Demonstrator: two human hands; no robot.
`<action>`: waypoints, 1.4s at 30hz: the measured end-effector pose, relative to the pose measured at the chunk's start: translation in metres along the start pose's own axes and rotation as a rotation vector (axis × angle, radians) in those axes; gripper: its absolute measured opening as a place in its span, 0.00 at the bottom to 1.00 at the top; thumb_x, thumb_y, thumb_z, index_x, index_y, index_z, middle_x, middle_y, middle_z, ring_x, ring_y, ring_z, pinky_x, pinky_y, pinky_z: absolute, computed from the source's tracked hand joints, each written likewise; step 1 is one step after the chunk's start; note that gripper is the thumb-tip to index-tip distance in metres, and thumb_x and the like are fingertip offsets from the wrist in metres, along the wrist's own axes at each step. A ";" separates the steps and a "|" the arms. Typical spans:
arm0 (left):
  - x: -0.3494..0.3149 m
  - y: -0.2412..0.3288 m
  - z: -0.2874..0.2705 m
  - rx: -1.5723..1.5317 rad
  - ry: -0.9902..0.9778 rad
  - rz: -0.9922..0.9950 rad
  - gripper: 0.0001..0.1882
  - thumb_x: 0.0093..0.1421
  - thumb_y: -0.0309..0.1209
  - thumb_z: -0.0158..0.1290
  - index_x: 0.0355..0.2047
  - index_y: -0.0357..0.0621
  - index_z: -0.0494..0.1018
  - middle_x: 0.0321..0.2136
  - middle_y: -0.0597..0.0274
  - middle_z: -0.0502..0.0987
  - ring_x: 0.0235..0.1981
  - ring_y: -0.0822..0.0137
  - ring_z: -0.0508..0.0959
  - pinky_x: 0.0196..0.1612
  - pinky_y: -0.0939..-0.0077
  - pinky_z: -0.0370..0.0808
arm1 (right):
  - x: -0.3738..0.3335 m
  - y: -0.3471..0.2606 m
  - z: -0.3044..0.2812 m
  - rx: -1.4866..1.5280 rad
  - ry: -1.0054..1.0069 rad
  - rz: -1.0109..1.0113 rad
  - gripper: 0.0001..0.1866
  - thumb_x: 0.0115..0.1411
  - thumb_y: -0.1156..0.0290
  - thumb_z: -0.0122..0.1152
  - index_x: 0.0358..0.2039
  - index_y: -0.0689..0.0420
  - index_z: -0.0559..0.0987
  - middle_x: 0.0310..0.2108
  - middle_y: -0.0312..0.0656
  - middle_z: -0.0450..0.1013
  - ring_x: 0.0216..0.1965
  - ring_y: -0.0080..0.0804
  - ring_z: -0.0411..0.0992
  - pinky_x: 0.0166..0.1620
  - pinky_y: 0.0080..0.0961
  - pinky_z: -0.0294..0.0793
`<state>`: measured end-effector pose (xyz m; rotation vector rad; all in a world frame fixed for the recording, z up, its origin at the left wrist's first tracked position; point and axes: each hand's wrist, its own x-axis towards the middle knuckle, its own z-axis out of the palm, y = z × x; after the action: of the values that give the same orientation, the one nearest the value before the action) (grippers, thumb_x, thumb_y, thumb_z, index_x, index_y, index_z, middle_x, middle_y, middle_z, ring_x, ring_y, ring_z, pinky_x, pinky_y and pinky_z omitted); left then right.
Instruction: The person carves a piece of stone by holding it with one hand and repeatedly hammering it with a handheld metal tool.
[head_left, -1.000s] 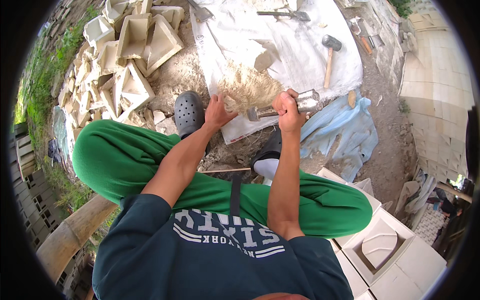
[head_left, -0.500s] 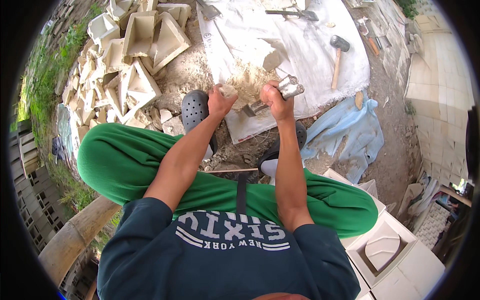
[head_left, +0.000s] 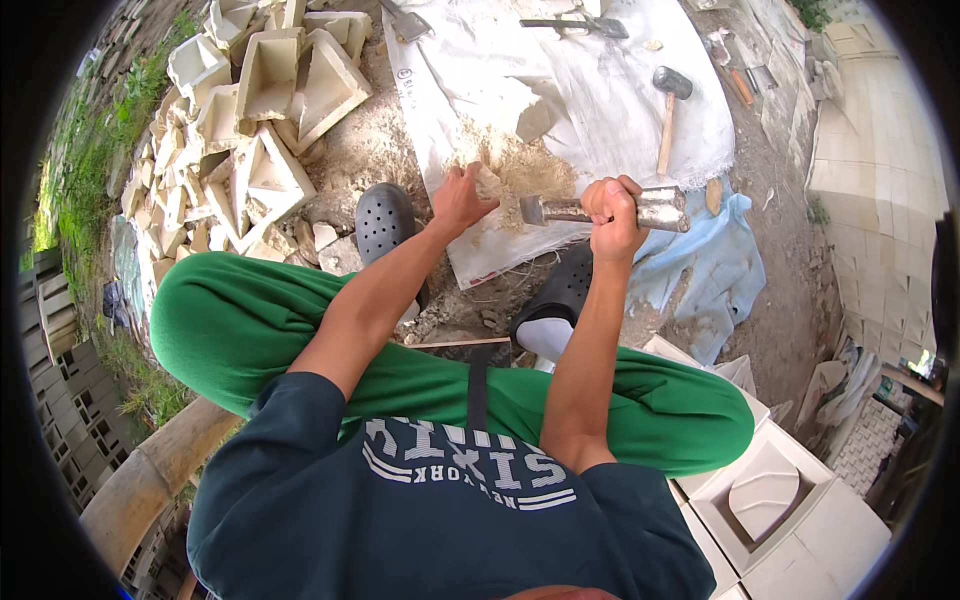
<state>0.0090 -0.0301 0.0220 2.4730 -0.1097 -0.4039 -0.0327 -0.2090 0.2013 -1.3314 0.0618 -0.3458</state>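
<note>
From my end I see the right hand [head_left: 614,215] wrapped around a grey metal tool [head_left: 664,210] with a flat blade and a thick cylindrical end, its fingers curled tight together. The blade points left and the cylinder juts out right, over the near edge of a white woven sheet [head_left: 640,120]; the fist covers the middle, so I can't make out how the parts join.

To its left, the left hand [head_left: 462,202] pinches a small, rough, pale lump [head_left: 487,183] between thumb and fingers. I find its outline hard to separate from the cream-coloured crumbs [head_left: 545,170] just beyond, and some fingertips are hidden from me.

Farther right on the sheet lies a black-headed mallet with a wooden handle [head_left: 668,120]. At the far left, my view cuts off a dark flat-bladed tool [head_left: 407,22]. The right dark-grey perforated clog [head_left: 558,292] sits partly behind the right forearm.
</note>
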 end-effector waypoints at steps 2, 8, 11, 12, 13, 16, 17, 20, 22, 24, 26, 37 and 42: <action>0.014 0.007 -0.001 0.046 -0.133 0.030 0.36 0.47 0.45 0.59 0.56 0.49 0.62 0.45 0.45 0.67 0.45 0.48 0.72 0.44 0.57 0.73 | -0.004 0.002 -0.008 0.009 0.050 0.023 0.17 0.55 0.73 0.44 0.12 0.53 0.54 0.08 0.34 0.50 0.12 0.22 0.47 0.18 0.24 0.51; 0.000 -0.041 0.056 0.018 0.412 -0.173 0.34 0.50 0.39 0.57 0.55 0.36 0.60 0.48 0.40 0.66 0.52 0.46 0.68 0.52 0.57 0.67 | -0.005 0.006 -0.015 0.053 0.148 0.056 0.16 0.55 0.74 0.48 0.13 0.54 0.57 0.10 0.32 0.53 0.12 0.20 0.49 0.18 0.22 0.50; -0.011 -0.028 0.064 -0.267 0.221 -0.819 0.31 0.50 0.37 0.56 0.50 0.31 0.63 0.49 0.41 0.69 0.46 0.45 0.73 0.46 0.57 0.71 | -0.007 0.009 -0.023 0.108 0.162 0.050 0.14 0.54 0.74 0.52 0.14 0.56 0.62 0.12 0.29 0.56 0.14 0.16 0.52 0.19 0.19 0.50; -0.016 -0.030 0.064 -0.260 0.223 -0.815 0.31 0.50 0.37 0.56 0.50 0.31 0.63 0.49 0.41 0.69 0.46 0.45 0.73 0.46 0.57 0.71 | -0.006 0.009 -0.023 0.112 0.152 0.045 0.14 0.54 0.74 0.52 0.14 0.56 0.63 0.12 0.29 0.56 0.14 0.16 0.52 0.19 0.19 0.50; -0.021 -0.033 0.062 -0.284 0.231 -0.771 0.26 0.50 0.36 0.55 0.46 0.31 0.67 0.45 0.41 0.72 0.44 0.47 0.75 0.45 0.58 0.72 | -0.006 0.009 -0.024 0.116 0.141 0.039 0.14 0.54 0.74 0.52 0.14 0.56 0.63 0.12 0.29 0.55 0.14 0.16 0.52 0.19 0.19 0.50; -0.022 -0.044 0.046 -0.363 0.148 -0.702 0.20 0.51 0.36 0.54 0.38 0.31 0.71 0.38 0.40 0.76 0.40 0.48 0.77 0.44 0.59 0.72 | -0.007 0.009 -0.022 0.124 0.152 0.040 0.14 0.54 0.74 0.52 0.14 0.56 0.63 0.12 0.29 0.56 0.14 0.16 0.52 0.19 0.19 0.50; -0.021 -0.046 0.040 -0.421 0.053 -0.679 0.18 0.51 0.36 0.54 0.34 0.30 0.72 0.35 0.38 0.76 0.38 0.48 0.77 0.43 0.59 0.72 | -0.007 0.009 -0.019 0.129 0.155 0.037 0.14 0.54 0.74 0.52 0.14 0.56 0.63 0.12 0.29 0.56 0.14 0.16 0.52 0.19 0.19 0.50; -0.026 -0.025 0.026 -0.255 0.145 -0.413 0.16 0.50 0.35 0.52 0.28 0.30 0.73 0.30 0.39 0.77 0.34 0.49 0.79 0.39 0.59 0.73 | -0.008 0.009 -0.017 0.083 0.184 -0.002 0.14 0.54 0.75 0.52 0.13 0.57 0.63 0.12 0.29 0.57 0.13 0.16 0.53 0.19 0.20 0.51; -0.024 0.000 0.017 -0.301 0.149 -0.369 0.15 0.50 0.34 0.51 0.29 0.30 0.73 0.30 0.39 0.77 0.34 0.49 0.78 0.39 0.59 0.72 | -0.007 0.011 -0.019 0.070 0.153 -0.005 0.15 0.53 0.75 0.53 0.13 0.57 0.62 0.12 0.29 0.58 0.13 0.16 0.54 0.18 0.20 0.51; -0.021 0.025 0.011 -0.391 0.220 -0.268 0.15 0.50 0.33 0.50 0.30 0.30 0.73 0.28 0.40 0.77 0.33 0.48 0.78 0.38 0.61 0.72 | -0.005 0.007 -0.019 0.082 0.175 -0.006 0.15 0.53 0.75 0.53 0.13 0.57 0.62 0.12 0.29 0.58 0.13 0.16 0.54 0.18 0.20 0.51; -0.010 0.026 0.012 -0.454 0.227 -0.295 0.14 0.51 0.32 0.50 0.29 0.29 0.73 0.27 0.40 0.77 0.31 0.49 0.78 0.37 0.61 0.72 | -0.005 0.006 -0.020 0.094 0.192 -0.006 0.15 0.53 0.76 0.53 0.12 0.57 0.62 0.12 0.29 0.57 0.13 0.16 0.54 0.18 0.19 0.51; -0.003 -0.007 0.028 -0.797 0.250 -0.513 0.11 0.51 0.31 0.50 0.23 0.32 0.68 0.19 0.54 0.72 0.21 0.63 0.73 0.28 0.66 0.70 | -0.006 0.006 -0.020 0.006 0.276 0.055 0.15 0.52 0.74 0.57 0.13 0.54 0.64 0.12 0.27 0.59 0.14 0.14 0.55 0.18 0.19 0.51; -0.008 0.041 0.005 -0.929 0.152 -0.432 0.13 0.49 0.33 0.50 0.24 0.31 0.69 0.20 0.51 0.73 0.23 0.61 0.74 0.31 0.64 0.70 | -0.006 0.012 -0.033 0.004 0.253 0.036 0.15 0.53 0.73 0.57 0.13 0.54 0.64 0.12 0.26 0.59 0.15 0.14 0.55 0.19 0.19 0.51</action>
<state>0.0007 -0.0646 0.0449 1.5749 0.5620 -0.3341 -0.0438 -0.2365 0.1810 -1.2749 0.2963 -0.4825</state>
